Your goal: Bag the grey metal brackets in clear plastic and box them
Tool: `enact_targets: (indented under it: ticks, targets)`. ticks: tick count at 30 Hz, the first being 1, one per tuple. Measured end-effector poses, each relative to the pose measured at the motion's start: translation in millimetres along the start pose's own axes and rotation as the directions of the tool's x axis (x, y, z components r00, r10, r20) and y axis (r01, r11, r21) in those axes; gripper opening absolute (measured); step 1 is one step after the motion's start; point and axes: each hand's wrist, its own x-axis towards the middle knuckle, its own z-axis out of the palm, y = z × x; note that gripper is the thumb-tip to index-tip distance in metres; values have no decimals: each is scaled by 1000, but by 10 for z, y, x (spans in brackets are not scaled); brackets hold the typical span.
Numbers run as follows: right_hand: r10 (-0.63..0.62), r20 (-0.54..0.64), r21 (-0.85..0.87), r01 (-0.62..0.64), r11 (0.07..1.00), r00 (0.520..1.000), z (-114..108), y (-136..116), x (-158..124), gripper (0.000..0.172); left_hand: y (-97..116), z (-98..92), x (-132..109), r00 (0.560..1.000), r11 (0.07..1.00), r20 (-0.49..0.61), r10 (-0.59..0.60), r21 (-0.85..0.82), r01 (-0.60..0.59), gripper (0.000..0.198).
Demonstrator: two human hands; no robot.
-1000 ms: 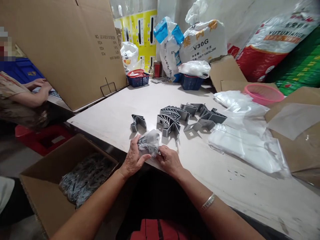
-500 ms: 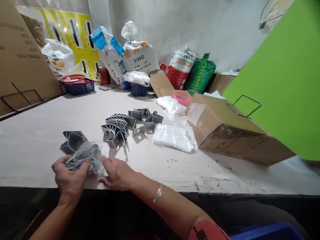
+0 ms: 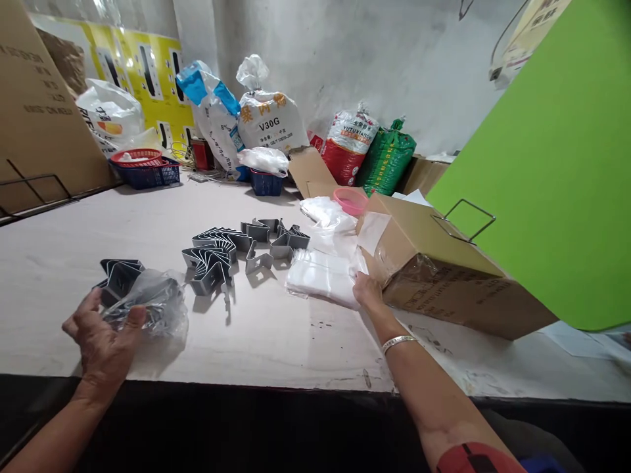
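My left hand is shut on a clear plastic bag with dark metal brackets inside, holding it above the table's near edge. Just beyond the bag lies a small nested stack of bent metal brackets. Further in, more grey folded brackets lie in fanned rows on the pale board table. My right hand reaches across to a stack of white plastic bags, its fingertips at the stack's near corner. I cannot tell whether those fingers grip the bags.
A taped cardboard box lies on the table's right side, beside a bright green board with a wire handle. A pink bowl, blue baskets and stuffed sacks stand along the back wall.
My right hand has left the plastic bag and moved right to the white bags. The view has swung right since the oldest frame, and my left hand still holds the bag.
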Motion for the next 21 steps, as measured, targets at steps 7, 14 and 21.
enact_targets:
  ticks: [7,14,21]
  targets:
    - [15,-95,-111,-25,994,995,31,82,-64,23,690,-218,-631,818,806,-33,575,-155,-572,54]
    - [-260,-196,-99,244,965,946,-193,-505,-658,24,1366,131,-1106,621,771,748,233,-531,351,18]
    - [-756,-133,424,726,541,641,-331,-1221,-1292,20,1570,345,-1123,153,243,988,-26,-142,960,28]
